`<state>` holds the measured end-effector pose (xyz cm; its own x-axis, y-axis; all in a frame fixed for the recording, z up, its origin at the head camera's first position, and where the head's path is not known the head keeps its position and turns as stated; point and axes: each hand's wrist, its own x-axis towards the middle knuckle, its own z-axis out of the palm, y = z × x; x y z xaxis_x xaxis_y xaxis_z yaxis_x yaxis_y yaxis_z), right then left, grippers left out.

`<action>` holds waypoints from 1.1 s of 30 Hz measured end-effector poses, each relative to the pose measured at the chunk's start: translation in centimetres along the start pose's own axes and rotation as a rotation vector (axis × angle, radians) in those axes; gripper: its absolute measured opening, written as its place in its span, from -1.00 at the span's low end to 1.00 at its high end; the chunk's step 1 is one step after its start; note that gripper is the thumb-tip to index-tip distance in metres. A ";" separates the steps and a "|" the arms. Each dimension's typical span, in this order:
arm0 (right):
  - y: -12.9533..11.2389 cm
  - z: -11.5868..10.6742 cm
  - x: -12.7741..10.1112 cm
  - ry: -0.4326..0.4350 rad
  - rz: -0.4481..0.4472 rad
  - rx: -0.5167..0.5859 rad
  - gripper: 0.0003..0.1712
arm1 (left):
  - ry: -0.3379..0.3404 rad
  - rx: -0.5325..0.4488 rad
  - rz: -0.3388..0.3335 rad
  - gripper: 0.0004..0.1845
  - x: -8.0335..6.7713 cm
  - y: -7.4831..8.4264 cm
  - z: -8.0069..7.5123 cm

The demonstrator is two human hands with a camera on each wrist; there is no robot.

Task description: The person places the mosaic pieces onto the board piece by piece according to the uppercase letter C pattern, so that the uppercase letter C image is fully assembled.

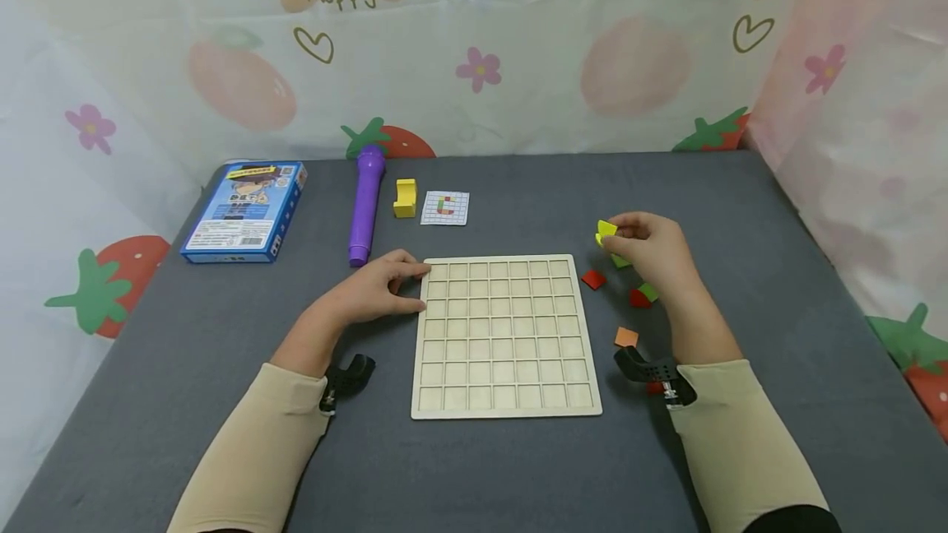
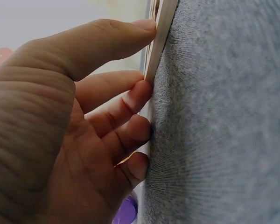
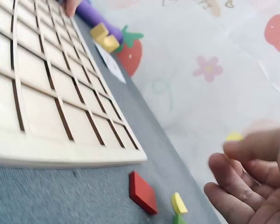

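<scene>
While left edge of grid board (image 1: 480, 349) is touched by left hand (image 1: 370, 290), thumb and fingers parted, yellow tile (image 1: 607, 228) is pinched by right hand (image 1: 655, 249) near board's upper right corner; 1 orange tile (image 1: 625, 337) is seen beside board on grey table (image 1: 518, 475).

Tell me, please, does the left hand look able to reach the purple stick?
Likely yes: the near end of the purple stick lies just beyond the left hand, and nothing visible stands between them. The hand touches the board, but seems free to leave it.
</scene>
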<state>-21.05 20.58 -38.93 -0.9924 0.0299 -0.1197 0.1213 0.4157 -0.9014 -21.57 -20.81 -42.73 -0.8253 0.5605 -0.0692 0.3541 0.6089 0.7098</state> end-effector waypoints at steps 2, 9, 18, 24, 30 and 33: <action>0.1 0.0 0.1 0.004 0.063 0.109 -0.49 | -0.001 0.000 -0.008 -0.32 0.1 -0.1 0.1; 0.3 -0.2 0.1 0.018 0.116 0.227 -0.41 | 0.001 0.002 -0.024 -0.33 0.1 -0.2 0.3; 0.0 0.0 -0.1 -0.137 -0.018 0.278 -0.44 | 0.008 0.016 -0.026 -0.33 0.2 -0.2 0.3; 0.2 0.2 -0.1 -0.091 -0.047 0.291 -0.61 | 0.010 0.014 -0.027 -0.32 0.2 -0.1 0.3; 0.1 0.4 -0.2 -0.028 -0.079 0.317 -0.48 | 0.010 0.012 -0.030 -0.33 0.2 0.0 0.2; 0.0 0.4 -0.3 -0.040 -0.063 0.322 -0.43 | 0.009 0.016 -0.024 -0.33 0.2 0.0 0.2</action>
<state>-20.73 20.17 -39.06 -0.9973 -0.0247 -0.0697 0.0667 0.1069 -0.9920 -21.60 -20.59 -42.90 -0.8376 0.5404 -0.0798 0.3410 0.6314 0.6965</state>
